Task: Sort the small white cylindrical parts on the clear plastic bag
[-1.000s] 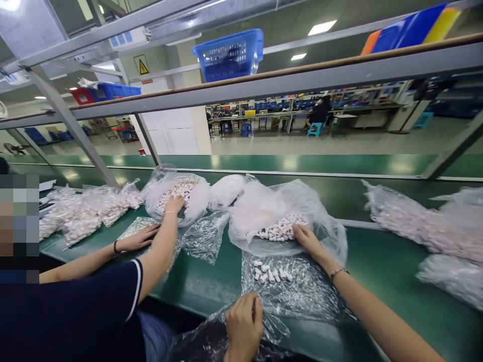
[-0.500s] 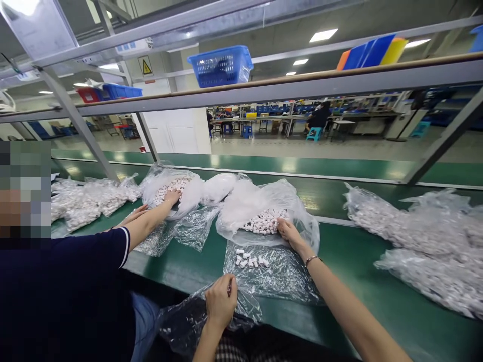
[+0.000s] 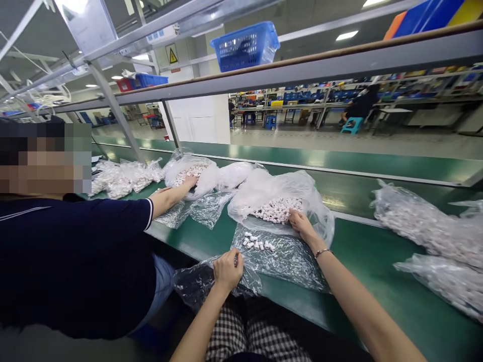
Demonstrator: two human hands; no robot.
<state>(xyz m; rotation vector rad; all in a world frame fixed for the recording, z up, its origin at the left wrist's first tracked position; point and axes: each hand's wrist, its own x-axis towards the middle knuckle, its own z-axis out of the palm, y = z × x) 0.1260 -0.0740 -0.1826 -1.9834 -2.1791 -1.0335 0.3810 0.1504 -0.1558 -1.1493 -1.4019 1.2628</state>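
"Handling these pieces (image 3: 277,210), what should one expect, and where are they?"

"Most lie heaped in the mouth of the milky bag (image 3: 321,213) on the worktop (image 3: 372,286); a few more sit nearer, on the clear film (image 3: 298,262). Each looks light, short and tube-like, probably stiff, and smooth enough to skid or roll if squeezed off-centre."

"Where to take hold of one?"

"Across the middle of its sides, I'd say, with a light pinch. They don't look fragile, but on slick film a careless nudge could scatter them."

"And the bag?"

"Thin and slack, so its mouth likely gives way when pushed. Loaded, it would be best gathered at the neck and supported from beneath."

"How are the hands?"

"The right hand (image 3: 302,226) has its fingers close together at the right edge of the heap; whether they pinch a piece, I can't tell. The left hand (image 3: 228,271) is curled at the film's near left corner, above loose plastic (image 3: 194,282), and I can't see what, if anything, it holds."
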